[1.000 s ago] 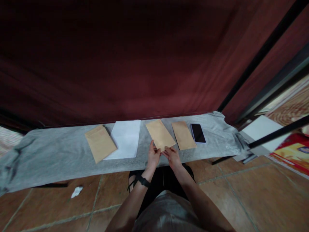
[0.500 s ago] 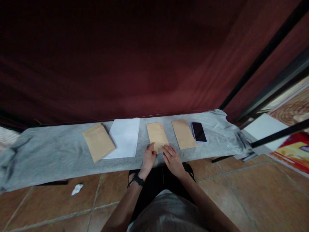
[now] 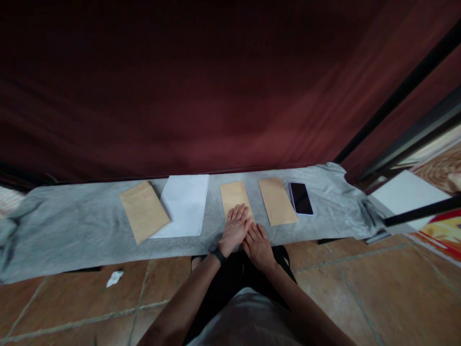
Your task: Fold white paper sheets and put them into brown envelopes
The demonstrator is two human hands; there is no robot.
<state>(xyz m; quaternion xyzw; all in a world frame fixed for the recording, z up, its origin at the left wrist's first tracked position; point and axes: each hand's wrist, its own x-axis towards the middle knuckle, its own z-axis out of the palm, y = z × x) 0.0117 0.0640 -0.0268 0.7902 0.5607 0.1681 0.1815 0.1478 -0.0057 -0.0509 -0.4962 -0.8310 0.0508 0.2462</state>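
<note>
A tan paper envelope (image 3: 233,193) lies on the grey cloth straight in front of me, its near part covered by my hands. My left hand (image 3: 236,228) rests flat on it, fingers stretched out and pointing away from me. Beside it, my right hand (image 3: 258,245) lies with extended fingers over the envelope's near right corner, fingertips close to the left hand. Another brown envelope (image 3: 278,201) is to the right. On the left, a stack of tan envelopes (image 3: 144,211) overlaps some white paper sheets (image 3: 185,206).
A phone (image 3: 301,199) lies right of the brown envelope. Grey cloth (image 3: 79,226) covers the narrow bench, with a dark red curtain (image 3: 201,115) behind. Black metal poles (image 3: 396,96) and a white board (image 3: 408,197) stand at the right. A crumpled white scrap (image 3: 115,278) is on the tiled floor.
My left hand has moved right and forward from the envelope's near left edge to lie flat on top of it. My right hand has shifted slightly toward me.
</note>
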